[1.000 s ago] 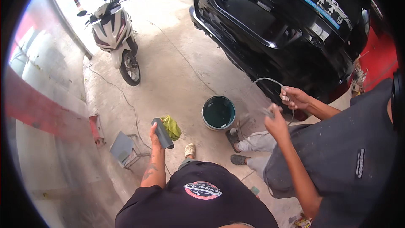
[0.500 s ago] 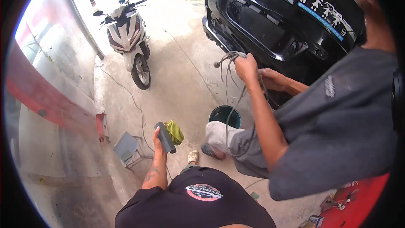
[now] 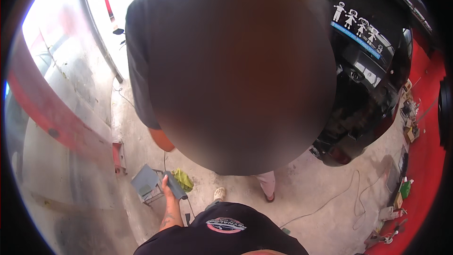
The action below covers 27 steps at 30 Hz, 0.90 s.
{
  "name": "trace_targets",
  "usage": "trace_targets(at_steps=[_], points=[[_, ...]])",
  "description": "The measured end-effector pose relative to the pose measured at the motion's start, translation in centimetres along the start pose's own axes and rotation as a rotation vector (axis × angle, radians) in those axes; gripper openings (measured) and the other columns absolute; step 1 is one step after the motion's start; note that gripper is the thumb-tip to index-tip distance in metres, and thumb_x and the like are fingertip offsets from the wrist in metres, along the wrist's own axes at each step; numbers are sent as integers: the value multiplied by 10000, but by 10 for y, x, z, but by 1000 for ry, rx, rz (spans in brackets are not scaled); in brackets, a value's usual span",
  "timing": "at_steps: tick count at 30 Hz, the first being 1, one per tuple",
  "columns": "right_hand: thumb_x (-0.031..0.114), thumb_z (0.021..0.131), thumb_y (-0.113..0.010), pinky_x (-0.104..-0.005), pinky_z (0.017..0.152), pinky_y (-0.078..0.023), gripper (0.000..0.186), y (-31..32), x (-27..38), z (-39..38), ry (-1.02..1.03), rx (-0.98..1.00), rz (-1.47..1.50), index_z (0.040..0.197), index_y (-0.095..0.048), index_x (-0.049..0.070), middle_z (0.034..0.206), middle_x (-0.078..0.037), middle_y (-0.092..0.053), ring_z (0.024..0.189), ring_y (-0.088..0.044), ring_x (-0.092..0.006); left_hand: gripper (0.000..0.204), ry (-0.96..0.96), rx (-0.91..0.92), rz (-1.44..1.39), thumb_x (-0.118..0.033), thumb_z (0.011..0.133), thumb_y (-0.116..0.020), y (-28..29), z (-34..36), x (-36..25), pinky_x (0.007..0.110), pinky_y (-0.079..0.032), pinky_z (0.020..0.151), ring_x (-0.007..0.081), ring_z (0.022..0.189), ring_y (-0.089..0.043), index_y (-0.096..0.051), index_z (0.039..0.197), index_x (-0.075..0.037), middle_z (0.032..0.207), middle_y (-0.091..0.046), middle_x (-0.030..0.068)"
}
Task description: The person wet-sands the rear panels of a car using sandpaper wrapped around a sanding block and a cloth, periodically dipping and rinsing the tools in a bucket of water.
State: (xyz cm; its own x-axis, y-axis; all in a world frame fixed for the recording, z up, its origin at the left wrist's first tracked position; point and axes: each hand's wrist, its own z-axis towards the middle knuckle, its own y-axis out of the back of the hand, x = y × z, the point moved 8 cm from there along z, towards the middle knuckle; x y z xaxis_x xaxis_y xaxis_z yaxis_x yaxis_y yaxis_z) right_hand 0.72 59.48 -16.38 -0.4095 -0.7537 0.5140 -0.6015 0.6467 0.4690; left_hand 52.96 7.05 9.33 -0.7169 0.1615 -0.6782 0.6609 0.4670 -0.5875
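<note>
My left hand (image 3: 167,191) is closed around a dark grey oblong thing (image 3: 176,186), whose exact kind I cannot make out. A crumpled yellow-green cloth (image 3: 183,180) shows at the far side of it, and whether my fingers also grip the cloth is hidden. Just left of this hand stands a small stool-like stand (image 3: 147,183) with a grey top. My right hand is out of view. Right in front of me another person in a dark grey shirt (image 3: 139,66) fills the middle of the picture, largely blurred; that person's hands are hidden.
A black car (image 3: 363,104) stands beyond the person on the right. Cables (image 3: 325,208) run over the concrete floor (image 3: 306,189). Boxes and loose items (image 3: 409,113) line the red wall (image 3: 424,170). A red and grey wall (image 3: 61,127) rises at left.
The other person has moved from the right to the middle, close to me, covering most of the scooter and the bucket. My left hand still holds the grey thing, slightly lower in view.
</note>
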Motion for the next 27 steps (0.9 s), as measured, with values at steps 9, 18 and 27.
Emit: trace_targets(at_steps=[9, 18, 27], points=[[28, 789, -713, -410, 639, -552, 293, -10, 148, -26, 207, 44, 85, 1051, -620, -63, 926, -170, -701, 727, -693, -275, 482, -58, -30, 27, -488, 846, -659, 29, 7, 4, 433, -554, 853, 284, 930, -666, -659, 1079, -66, 993, -663, 92], [24, 785, -722, -465, 742, -575, 380, -18, 168, -51, 35, 106, 107, 1143, -596, 3, 987, -132, -684, 916, -691, -266, 467, -29, -19, -5, -488, 864, -649, 27, 7, -1, 449, -557, 860, 294, 937, -669, -660, 1075, -71, 993, -666, 95], [24, 858, -694, -375, 831, -540, 349, -12, 301, -127, 397, 293, 366, 1195, -601, 28, 1106, -75, -685, 974, -669, -221, 420, -3, -49, 34, -432, 884, -647, 6, 23, 0, 372, -536, 824, 243, 881, -644, -654, 1082, -62, 960, -649, 71]])
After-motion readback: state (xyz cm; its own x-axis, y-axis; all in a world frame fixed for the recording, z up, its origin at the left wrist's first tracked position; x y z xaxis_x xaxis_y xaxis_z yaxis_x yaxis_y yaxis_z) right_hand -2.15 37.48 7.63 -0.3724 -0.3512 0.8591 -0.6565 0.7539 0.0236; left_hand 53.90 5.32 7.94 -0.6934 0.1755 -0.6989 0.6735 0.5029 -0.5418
